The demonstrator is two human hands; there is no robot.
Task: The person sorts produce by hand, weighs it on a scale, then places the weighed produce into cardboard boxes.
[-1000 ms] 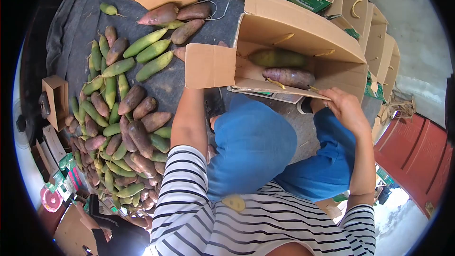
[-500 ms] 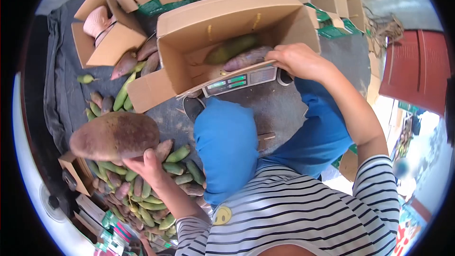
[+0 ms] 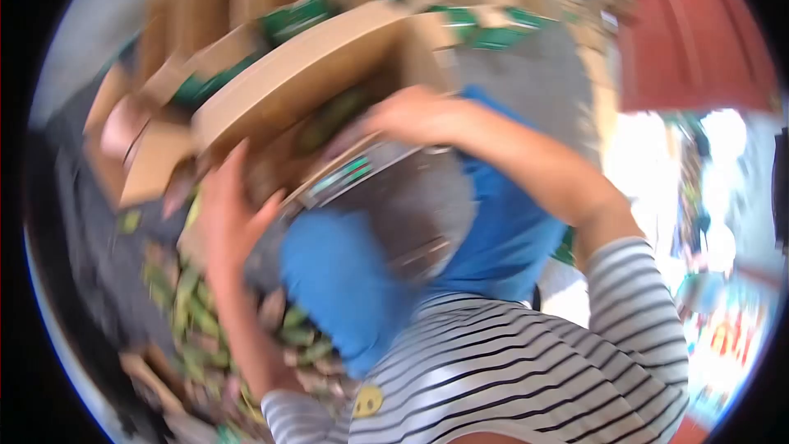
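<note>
An open cardboard box point(image 3: 296, 74) sits tilted in this view over a digital scale point(image 3: 353, 171) with lit green displays. Inside lie a long dark green vegetable point(image 3: 333, 119) and a purplish one point(image 3: 345, 141), both blurred. My right hand point(image 3: 415, 115) grips the front rim of the box, its fingers curled over the edge beside the purplish vegetable. At the box's left end is my left hand point(image 3: 230, 218), thumb and fingers apart, overlapping the side flap. The big brown-purple vegetable does not show in it.
A heap of green and brownish vegetables point(image 3: 197, 312) lies on the dark floor cloth at left. A smaller carton point(image 3: 152, 168) holding a pinkish item stands behind it. More cartons point(image 3: 296, 20) line the back. My blue-trousered knee point(image 3: 341, 279) is close before the scale.
My left hand has gone up from the heap to the box's left end, and the large vegetable has left it. The view has swung, blurring the scene; my right hand remains at the rim.
</note>
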